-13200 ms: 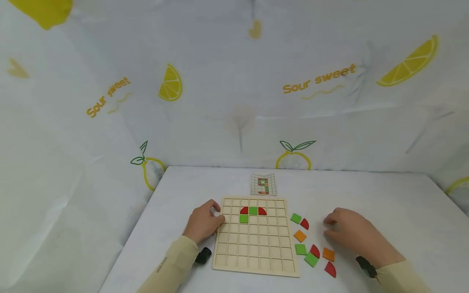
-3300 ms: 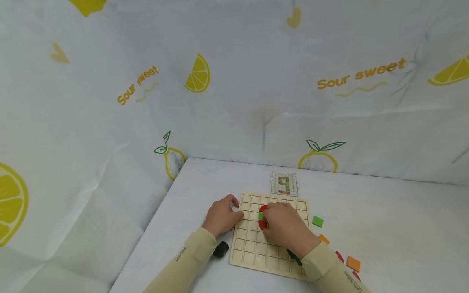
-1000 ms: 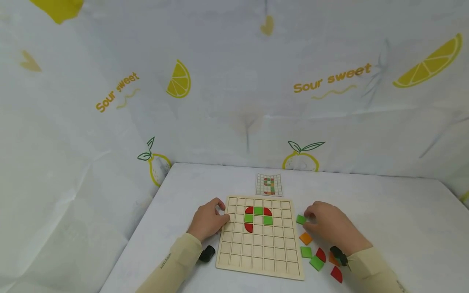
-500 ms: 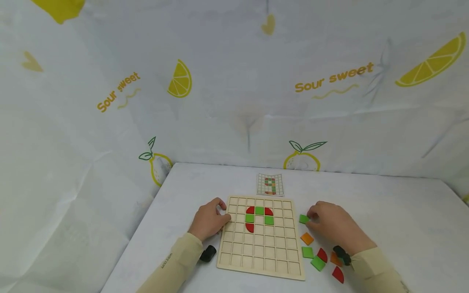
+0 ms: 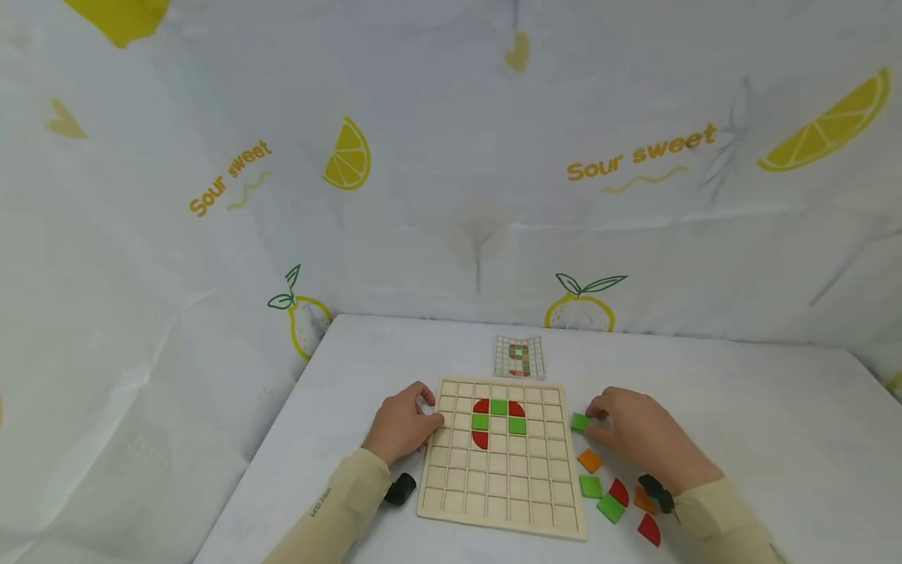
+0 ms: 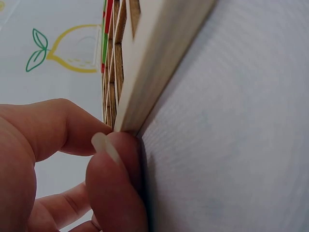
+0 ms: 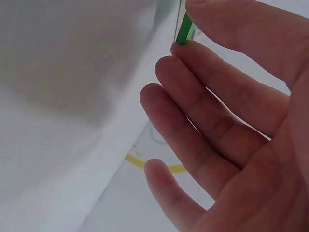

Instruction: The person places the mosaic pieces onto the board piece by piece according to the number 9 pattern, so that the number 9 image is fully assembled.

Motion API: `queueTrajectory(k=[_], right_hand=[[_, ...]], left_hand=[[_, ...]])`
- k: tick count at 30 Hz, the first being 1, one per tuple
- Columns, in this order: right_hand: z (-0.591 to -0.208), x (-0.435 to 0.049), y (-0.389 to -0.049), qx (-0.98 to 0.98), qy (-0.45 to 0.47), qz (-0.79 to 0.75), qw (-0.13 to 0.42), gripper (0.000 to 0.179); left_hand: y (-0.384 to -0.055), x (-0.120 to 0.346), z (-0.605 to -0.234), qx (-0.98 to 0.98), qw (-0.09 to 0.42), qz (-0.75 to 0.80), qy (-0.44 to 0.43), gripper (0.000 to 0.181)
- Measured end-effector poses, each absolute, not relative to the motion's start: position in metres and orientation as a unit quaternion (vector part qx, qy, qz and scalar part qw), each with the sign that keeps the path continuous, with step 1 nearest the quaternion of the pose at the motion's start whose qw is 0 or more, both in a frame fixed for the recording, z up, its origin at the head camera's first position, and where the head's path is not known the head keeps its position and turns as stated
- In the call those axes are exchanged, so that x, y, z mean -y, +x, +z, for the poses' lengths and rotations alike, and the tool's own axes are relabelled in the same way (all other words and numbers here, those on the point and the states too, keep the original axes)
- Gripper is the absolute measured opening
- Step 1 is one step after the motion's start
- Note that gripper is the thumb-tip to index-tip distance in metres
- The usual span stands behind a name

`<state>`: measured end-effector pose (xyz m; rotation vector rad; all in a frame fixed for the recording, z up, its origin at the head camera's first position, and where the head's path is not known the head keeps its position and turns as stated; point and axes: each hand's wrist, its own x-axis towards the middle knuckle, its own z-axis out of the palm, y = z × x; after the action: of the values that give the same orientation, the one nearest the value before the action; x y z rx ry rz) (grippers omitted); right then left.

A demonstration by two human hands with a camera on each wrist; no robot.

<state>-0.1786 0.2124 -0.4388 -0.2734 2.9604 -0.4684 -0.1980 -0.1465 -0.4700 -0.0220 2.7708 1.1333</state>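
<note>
A pale wooden grid board (image 5: 493,493) lies on the table, with red quarter-round and green square tiles set in its upper cells. At its left edge my left hand (image 5: 402,423) holds the rim between thumb and fingers; the left wrist view shows the fingertips against the board's side (image 6: 154,63). Right of the board, my right hand (image 5: 637,431) pinches a green square tile (image 5: 581,423) by its edge. The right wrist view shows the green tile (image 7: 184,30) between thumb and index finger, the other fingers spread apart below.
A small pattern card (image 5: 519,358) lies behind the board. Loose tiles lie to its right: an orange square (image 5: 589,460), a green square (image 5: 590,486) and several more, one orange tile (image 5: 644,500) partly hidden by the right wrist. A lemon-printed sheet (image 5: 451,157) hangs behind the table.
Since the oldest frame, a green square and a red quarter-round have been added on the board. My right hand went over the board, then back to the green tile; my left hand stayed put.
</note>
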Motion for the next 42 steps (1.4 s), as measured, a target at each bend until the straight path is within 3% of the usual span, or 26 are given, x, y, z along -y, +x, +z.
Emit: queueTrajectory(k=[14,26,42], right_hand=[[-0.432,-0.175,-0.181,-0.975,-0.119,-0.173,0.070,0.022],[-0.438,-0.136,-0.184,-0.968,-0.178,-0.170,0.038,0.009],[-0.439,-0.108,-0.173,-0.964,-0.225,-0.140,-0.006,0.013]], left_hand=[[-0.197,0.148,-0.471,-0.920,0.071,0.386,0.001,0.025],[-0.198,0.146,-0.470,-0.921,0.072,0.384,0.004,0.026],[-0.198,0.149,-0.467,-0.919,0.071,0.387,0.003,0.025]])
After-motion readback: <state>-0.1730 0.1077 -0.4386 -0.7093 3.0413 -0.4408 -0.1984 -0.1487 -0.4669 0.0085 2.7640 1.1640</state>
